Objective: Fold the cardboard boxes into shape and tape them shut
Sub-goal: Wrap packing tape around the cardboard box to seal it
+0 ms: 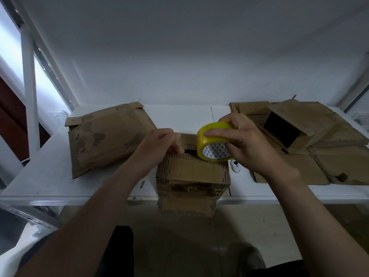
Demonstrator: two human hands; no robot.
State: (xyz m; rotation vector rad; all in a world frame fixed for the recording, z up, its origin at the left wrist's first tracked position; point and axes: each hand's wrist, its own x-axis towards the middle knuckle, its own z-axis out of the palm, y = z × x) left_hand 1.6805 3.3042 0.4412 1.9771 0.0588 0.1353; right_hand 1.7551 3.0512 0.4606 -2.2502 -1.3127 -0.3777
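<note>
On the white table point(46, 176), right hand point(246, 145) grips tape roll point(201, 145) over box point(191, 169); left hand point(157, 144) seemingly pinches tape end point(178, 140).

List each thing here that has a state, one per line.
centre box, folded up, top flaps down, dark gap between them
tape roll, on edge atop centre box, gripped by right hand
left hand, fingers curled on centre box's top
left stack, flattened
right box, open, on its side atop flattened cardboard
</note>
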